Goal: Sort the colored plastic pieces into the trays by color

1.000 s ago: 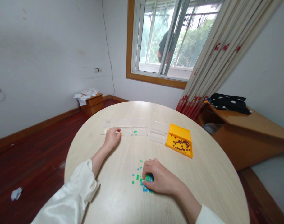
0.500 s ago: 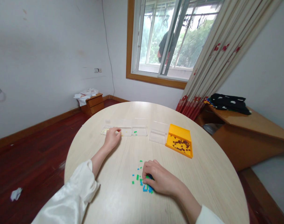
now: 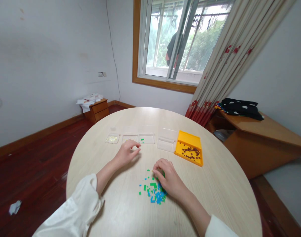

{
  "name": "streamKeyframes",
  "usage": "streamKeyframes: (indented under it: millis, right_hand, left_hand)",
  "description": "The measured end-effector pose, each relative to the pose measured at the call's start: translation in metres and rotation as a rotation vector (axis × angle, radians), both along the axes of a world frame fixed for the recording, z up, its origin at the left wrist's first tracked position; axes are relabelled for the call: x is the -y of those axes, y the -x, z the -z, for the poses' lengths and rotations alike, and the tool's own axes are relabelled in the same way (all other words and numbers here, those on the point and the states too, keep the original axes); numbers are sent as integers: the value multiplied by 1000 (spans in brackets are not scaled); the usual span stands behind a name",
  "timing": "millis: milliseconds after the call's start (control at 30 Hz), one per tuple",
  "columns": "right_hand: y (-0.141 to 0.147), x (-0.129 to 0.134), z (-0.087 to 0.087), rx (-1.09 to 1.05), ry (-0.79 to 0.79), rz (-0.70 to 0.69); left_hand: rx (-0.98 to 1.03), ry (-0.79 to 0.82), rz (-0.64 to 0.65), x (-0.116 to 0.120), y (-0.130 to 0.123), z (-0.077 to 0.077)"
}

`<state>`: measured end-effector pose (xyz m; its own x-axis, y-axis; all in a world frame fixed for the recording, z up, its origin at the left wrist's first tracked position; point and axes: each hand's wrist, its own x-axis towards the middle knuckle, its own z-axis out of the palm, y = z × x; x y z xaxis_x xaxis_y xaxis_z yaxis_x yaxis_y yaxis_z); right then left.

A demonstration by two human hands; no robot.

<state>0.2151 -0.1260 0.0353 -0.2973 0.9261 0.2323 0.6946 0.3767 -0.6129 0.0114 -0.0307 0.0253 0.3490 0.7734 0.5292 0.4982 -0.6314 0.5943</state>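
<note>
Many small pieces [image 3: 159, 197], round pale table [image 3: 121, 204], red floor [image 3: 39, 158]

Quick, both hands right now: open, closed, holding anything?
Left hand: open, nothing visible in it, near the clear boxes.
Right hand: curled by the green and blue pieces; whether it pinches one cannot be told.

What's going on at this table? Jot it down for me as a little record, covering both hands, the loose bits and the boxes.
Left hand: just in front of the clear boxes, thumb and fingers apart
Right hand: at the right edge of the loose pieces; grip unclear
Loose piece colours: green and blue
Clear boxes: four in a row; leftmost holds pale yellow bits
Yellow box: open, holding dark brown pieces
</note>
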Motion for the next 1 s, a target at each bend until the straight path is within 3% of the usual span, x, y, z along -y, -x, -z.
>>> streamKeyframes:
  millis: [100,200,700,800,1000]
  right_hand:
    - [-1,-5,6,-101,-36,103]
    - [-1,-7,10,-204,-42,136]
    - [-1,-9,8,-340,3,108]
    - [-4,-10,8,-332,-25,136]
    - [-18,-12,5,-224,-28,160]
  left_hand:
    - [-39,-21,207,21,-15,-2]
    - [-65,-34,326,36,-28,-1]
    - [-20,-39,290,41,-35,3]
    - [18,-20,175,29,-25,1]
    - [88,-8,-331,-23,15,8]
